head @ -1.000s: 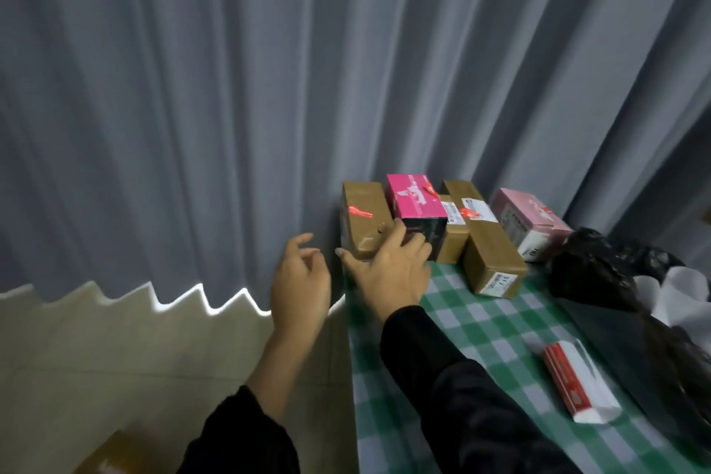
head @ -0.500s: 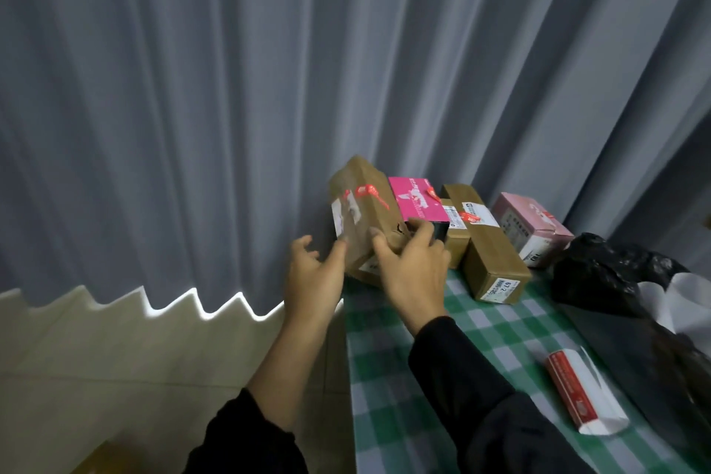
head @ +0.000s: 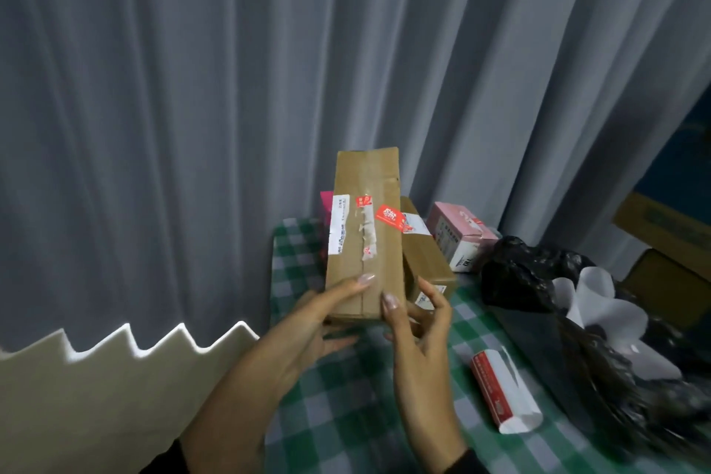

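While the left hand (head: 307,323) and right hand (head: 421,323) each pinch its near end, the brown parcel (head: 365,227) hangs tilted above the checked worktop (head: 346,416), label face up, probably for reading; other boxes (head: 427,262) behind.

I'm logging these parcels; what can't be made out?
Head view only:
Label text on the brown parcel: too small, blurred.
Mostly hidden behind that parcel: bright pink box.
Fingers of left hand and right hand: partly behind the parcel.
Blurred, cut by right edge: black bag.
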